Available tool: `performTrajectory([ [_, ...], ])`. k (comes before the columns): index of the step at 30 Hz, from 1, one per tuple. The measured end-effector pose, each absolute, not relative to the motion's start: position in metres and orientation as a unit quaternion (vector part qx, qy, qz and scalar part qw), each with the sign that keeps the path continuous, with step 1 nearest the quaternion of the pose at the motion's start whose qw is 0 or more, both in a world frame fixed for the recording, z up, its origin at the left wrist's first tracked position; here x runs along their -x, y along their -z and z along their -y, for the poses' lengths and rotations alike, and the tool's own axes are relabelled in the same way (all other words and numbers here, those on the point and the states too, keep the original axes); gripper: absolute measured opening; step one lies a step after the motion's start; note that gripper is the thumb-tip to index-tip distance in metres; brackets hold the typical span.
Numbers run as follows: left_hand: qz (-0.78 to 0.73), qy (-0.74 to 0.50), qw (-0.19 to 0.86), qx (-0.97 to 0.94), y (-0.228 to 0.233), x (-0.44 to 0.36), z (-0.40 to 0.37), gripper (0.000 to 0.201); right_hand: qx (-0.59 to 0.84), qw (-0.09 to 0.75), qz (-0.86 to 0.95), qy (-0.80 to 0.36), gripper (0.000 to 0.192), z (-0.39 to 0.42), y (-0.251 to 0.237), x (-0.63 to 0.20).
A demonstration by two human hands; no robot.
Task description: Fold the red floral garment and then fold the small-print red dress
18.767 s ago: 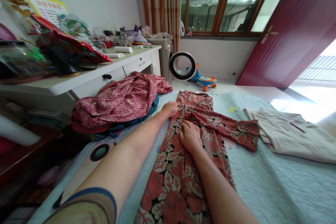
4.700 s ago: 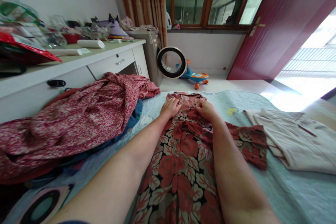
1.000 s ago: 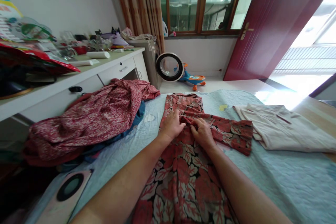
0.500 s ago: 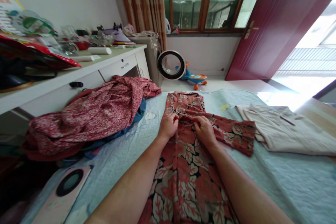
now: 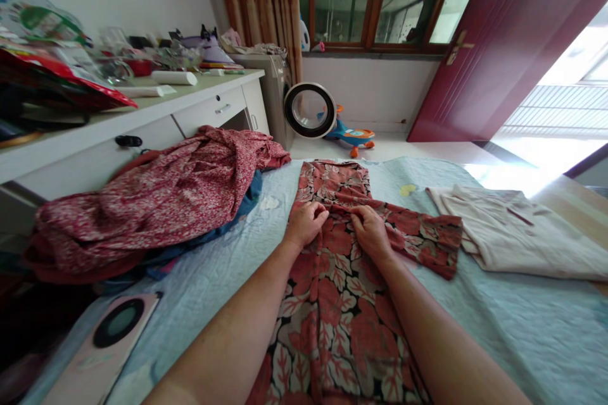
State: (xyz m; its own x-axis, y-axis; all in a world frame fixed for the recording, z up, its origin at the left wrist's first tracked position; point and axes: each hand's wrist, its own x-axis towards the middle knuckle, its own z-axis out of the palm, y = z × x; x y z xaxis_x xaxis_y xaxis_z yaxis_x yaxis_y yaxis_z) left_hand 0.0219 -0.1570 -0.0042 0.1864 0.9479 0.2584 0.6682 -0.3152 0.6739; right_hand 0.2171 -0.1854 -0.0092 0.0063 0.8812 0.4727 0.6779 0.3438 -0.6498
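Observation:
A red and black leaf-patterned garment (image 5: 339, 310) lies spread on the light blue bed cover, running from the far edge toward me. One sleeve of it reaches out to the right. My left hand (image 5: 308, 223) is closed on a fold across the garment's upper part, its fingers pinching the cloth. A short way to the right, my right hand (image 5: 370, 228) pinches the same fold, thumb and fingers together. The cloth between the two hands is slightly gathered.
A heap of clothes topped by red speckled cloth (image 5: 156, 202) lies left. A folded cream garment (image 5: 527, 231) is at right on the bed cover (image 5: 517, 329). A pink phone-like object (image 5: 102, 348) sits near left. Beyond are a cluttered counter (image 5: 199, 98) and an open round washer door (image 5: 310, 110).
My left hand has shifted slightly to the right along the fold. The right hand has barely moved. The view has tilted slightly downward.

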Motion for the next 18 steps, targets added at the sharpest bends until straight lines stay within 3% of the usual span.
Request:
performTrajectory([
  [4, -0.564, -0.302, 0.172, -0.749, 0.0012, -0.0276, 0.1603, 0.025, 0.561, 0.434, 0.695, -0.116, 0.016, 0.1854, 0.0104, -0.2177],
  [10, -0.567, -0.323, 0.186, -0.735, 0.0046, -0.0272, 0.1544, 0.006, 0.565, 0.433, 0.693, -0.114, 0.016, 0.1846, 0.0109, -0.2185],
  [18, -0.547, -0.369, 0.214, -0.721, 0.0080, -0.0223, 0.1530, 0.008, 0.565, 0.432, 0.696, -0.103, 0.022, 0.1853, 0.0104, -0.2185],
])
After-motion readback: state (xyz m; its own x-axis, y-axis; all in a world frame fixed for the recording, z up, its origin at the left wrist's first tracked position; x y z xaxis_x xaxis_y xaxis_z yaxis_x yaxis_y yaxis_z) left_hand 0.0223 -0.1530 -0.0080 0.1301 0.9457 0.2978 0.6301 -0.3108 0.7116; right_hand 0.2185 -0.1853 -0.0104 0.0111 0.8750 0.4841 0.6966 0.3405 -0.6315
